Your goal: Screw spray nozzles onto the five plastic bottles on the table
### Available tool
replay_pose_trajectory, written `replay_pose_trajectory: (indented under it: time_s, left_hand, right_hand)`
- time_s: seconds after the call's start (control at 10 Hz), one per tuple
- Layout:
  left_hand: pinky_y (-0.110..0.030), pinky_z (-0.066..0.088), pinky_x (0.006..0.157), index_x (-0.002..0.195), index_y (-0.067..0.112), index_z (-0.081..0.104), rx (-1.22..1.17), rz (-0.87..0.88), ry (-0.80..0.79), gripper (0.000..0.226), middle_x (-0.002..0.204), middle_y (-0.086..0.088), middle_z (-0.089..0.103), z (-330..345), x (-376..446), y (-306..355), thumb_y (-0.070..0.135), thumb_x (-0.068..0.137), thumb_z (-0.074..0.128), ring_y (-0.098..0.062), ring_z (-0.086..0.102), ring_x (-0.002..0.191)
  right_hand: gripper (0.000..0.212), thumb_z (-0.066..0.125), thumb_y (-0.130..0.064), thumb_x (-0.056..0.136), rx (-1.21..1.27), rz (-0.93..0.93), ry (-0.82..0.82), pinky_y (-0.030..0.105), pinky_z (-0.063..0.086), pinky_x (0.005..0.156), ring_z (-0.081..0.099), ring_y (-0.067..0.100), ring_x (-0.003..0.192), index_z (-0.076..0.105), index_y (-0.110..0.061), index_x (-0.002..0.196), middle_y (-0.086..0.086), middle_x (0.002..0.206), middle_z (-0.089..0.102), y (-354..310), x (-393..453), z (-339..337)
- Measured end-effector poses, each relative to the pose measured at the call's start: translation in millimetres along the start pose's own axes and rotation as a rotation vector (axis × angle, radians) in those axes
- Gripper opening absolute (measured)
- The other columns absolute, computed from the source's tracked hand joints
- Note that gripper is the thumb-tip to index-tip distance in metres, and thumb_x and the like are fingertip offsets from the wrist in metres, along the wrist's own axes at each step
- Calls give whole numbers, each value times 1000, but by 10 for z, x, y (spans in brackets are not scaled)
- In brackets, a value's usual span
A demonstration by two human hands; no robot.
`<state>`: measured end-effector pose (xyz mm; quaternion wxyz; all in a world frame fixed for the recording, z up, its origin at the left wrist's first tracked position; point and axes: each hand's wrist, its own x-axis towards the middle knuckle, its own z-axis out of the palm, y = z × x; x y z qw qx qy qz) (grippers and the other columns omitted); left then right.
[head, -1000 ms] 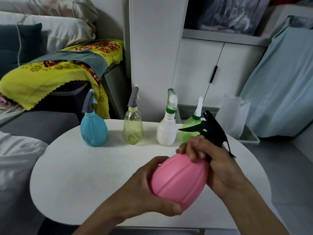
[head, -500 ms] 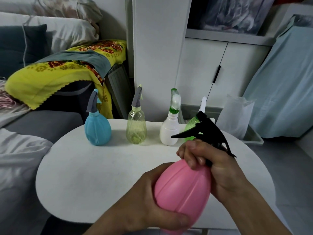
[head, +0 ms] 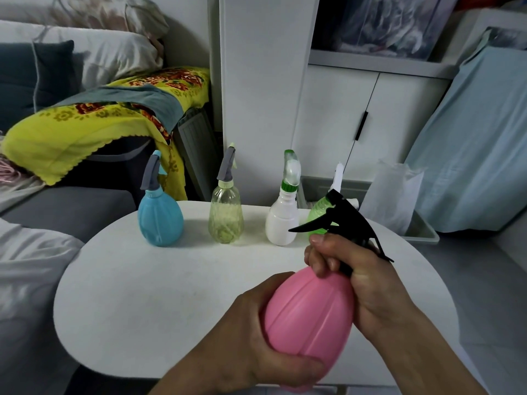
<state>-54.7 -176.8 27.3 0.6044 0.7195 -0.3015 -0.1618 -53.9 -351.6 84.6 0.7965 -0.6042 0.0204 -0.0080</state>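
Note:
A pink bottle is held above the near edge of the round white table. My left hand cups its body from below and the left. A black spray nozzle sits on its neck, and my right hand is wrapped around the nozzle's collar. Along the far edge stand a blue bottle, a clear yellowish bottle, a white bottle and a green bottle, each with a nozzle on top. The black nozzle partly hides the green bottle.
A grey sofa with a yellow flowered blanket lies to the left. White cabinets stand behind the table. A light blue cloth hangs at the right, with a white bag in a grey bin below it.
The black nozzle's trigger tip has swung a little leftward as my right hand turned at the neck. The pink bottle sits slightly lower and closer in view. The row of bottles stayed put.

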Motion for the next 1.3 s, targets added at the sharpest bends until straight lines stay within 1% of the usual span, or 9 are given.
replay_pose_trajectory:
  time_s: [0.1,0.3,0.4,0.5,0.6,0.7,0.8,1.0,1.3]
  left_hand:
    - [-44,59,84,135,39,47,11,9,11,88,125,5,64,5,4,-13,33,59,92,-18,66,108]
    - [-34,59,80,132,42,48,-90,-31,19,87,122,9,64,10,15,-167,31,58,92,-17,66,108]
    - [-36,59,76,129,41,51,-271,-64,96,86,117,9,65,-18,60,-240,24,55,93,-20,66,108]
    - [-40,59,77,129,40,52,-369,-54,170,85,119,4,66,-87,115,-254,22,57,91,-24,66,109]
    - [-36,60,77,130,44,51,-264,-56,173,81,119,8,65,-100,182,-264,27,61,92,-18,66,109]
    - [-26,58,79,127,49,52,-178,-109,184,75,121,12,63,-30,197,-276,44,63,89,-6,63,110]
    - [-14,52,77,116,54,57,-91,-235,334,55,117,19,63,16,243,-312,68,65,73,10,61,101]
    - [-34,52,92,104,40,70,-238,-310,514,16,113,4,70,-90,289,-444,38,90,65,-8,67,102]
    - [-36,54,90,101,44,72,-231,-266,553,30,101,12,75,-143,374,-477,48,72,67,-8,69,97]
  right_hand:
    - [36,72,-19,67,20,11,3,22,51,59,54,16,58,48,-17,40,5,47,53,19,12,-14]
    - [24,78,-27,66,-146,-46,79,34,52,74,65,16,68,62,-15,51,4,59,67,124,61,-42]
    - [50,87,-50,55,-241,53,-60,38,54,89,70,15,100,74,-30,99,-5,102,77,172,58,-88]
    - [75,91,-47,54,-306,188,-225,36,57,86,68,19,107,61,-36,122,-2,116,72,204,20,-94]
    - [85,93,-34,53,-434,184,-195,35,60,78,67,23,104,54,-34,128,2,117,69,215,-29,-177]
    - [91,96,-38,41,-484,96,-44,31,60,72,68,15,96,55,-39,122,-4,110,69,116,-33,-290]
    - [89,93,-45,28,-448,-86,357,31,55,66,65,10,91,56,-42,108,-11,104,68,-75,123,-667]
    - [83,92,-33,51,-438,-167,753,38,54,79,64,23,100,55,-18,124,3,116,66,-69,805,-1434]
    - [89,93,-24,55,-504,-135,828,44,53,83,60,32,108,49,-17,132,8,124,60,458,1395,-1934]
